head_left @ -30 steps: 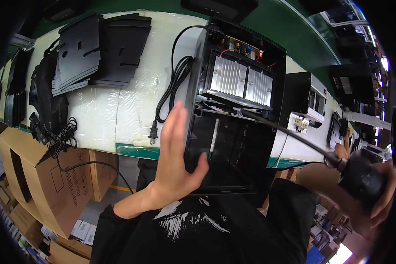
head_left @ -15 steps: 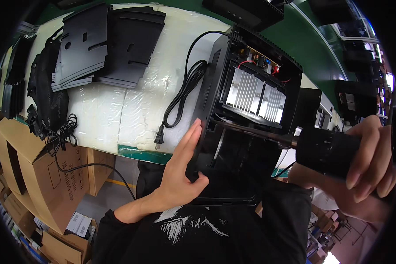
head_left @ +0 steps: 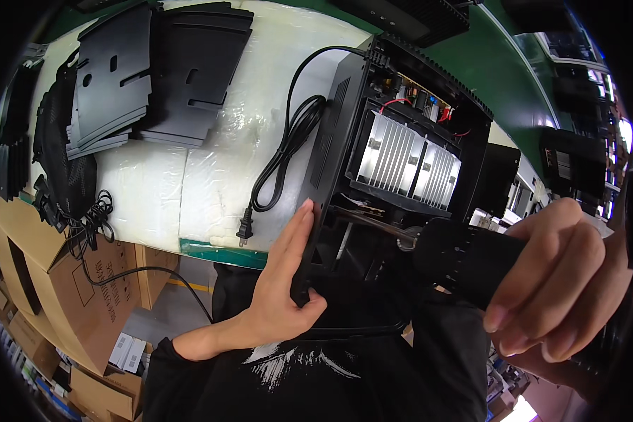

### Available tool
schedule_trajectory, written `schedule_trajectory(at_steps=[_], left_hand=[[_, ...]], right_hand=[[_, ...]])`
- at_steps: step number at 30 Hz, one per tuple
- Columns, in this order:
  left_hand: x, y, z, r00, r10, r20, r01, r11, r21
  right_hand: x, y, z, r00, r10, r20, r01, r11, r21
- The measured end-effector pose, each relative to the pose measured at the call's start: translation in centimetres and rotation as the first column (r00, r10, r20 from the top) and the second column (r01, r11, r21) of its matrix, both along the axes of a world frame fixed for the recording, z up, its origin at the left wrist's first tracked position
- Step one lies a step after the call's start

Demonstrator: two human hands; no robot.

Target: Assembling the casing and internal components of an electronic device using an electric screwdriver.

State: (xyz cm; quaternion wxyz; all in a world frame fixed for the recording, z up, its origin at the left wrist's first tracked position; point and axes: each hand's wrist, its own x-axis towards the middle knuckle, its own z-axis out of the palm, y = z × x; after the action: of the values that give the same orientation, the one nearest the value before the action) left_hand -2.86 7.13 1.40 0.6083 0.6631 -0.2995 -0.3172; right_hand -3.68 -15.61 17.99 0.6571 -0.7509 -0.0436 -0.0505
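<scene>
My left hand (head_left: 278,295) lies against the near left side wall of an open black metal case (head_left: 333,155), its fingers stretched along the wall and its thumb apart. My right hand (head_left: 559,281) is wrapped round the black body of an electric screwdriver (head_left: 464,261). Its long thin bit points left into the case, just below the silver finned heat sinks (head_left: 392,155), and the tip reaches the inside of the left wall. Whether the tip sits in a screw is too small to tell. Red wires and a circuit board show beyond the heat sinks.
A coiled black power cord (head_left: 283,165) lies left of the case on the white padded table (head_left: 148,179). Black metal panels (head_left: 116,74) are stacked farther left, beside a black mesh bundle (head_left: 63,158). Cardboard boxes (head_left: 84,302) stand below the table's left edge.
My right hand and the electric screwdriver have moved left, bringing the tool's body closer to the case. My left hand keeps its place on the wall. The view has shifted slightly.
</scene>
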Motion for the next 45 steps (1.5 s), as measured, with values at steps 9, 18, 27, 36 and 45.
schedule_trajectory(at_steps=[9,18,27,36,45], left_hand=[[0.1,-0.1,0.1,1.000,0.023,-0.009,-0.023,0.999,-0.026],[-0.3,0.0,-0.2,0.997,0.070,-0.044,-0.073,0.995,-0.071],[-0.8,0.0,0.0,0.990,0.104,-0.097,-0.117,0.984,-0.137],[-1.1,0.0,-0.2,0.983,0.142,-0.121,-0.160,0.974,-0.158],[-1.0,0.0,-0.2,0.983,0.120,-0.138,-0.145,0.972,-0.184]], right_hand=[[2.3,0.4,-2.5,0.922,0.365,0.129,-0.363,0.931,-0.040],[2.9,1.9,-3.6,0.899,0.388,0.203,-0.399,0.917,0.014],[2.3,5.7,-6.1,0.842,0.098,0.530,-0.180,0.978,0.105],[2.8,6.9,-6.0,0.857,0.093,0.506,-0.188,0.972,0.140],[3.1,6.1,-5.9,0.867,0.081,0.491,-0.163,0.979,0.126]])
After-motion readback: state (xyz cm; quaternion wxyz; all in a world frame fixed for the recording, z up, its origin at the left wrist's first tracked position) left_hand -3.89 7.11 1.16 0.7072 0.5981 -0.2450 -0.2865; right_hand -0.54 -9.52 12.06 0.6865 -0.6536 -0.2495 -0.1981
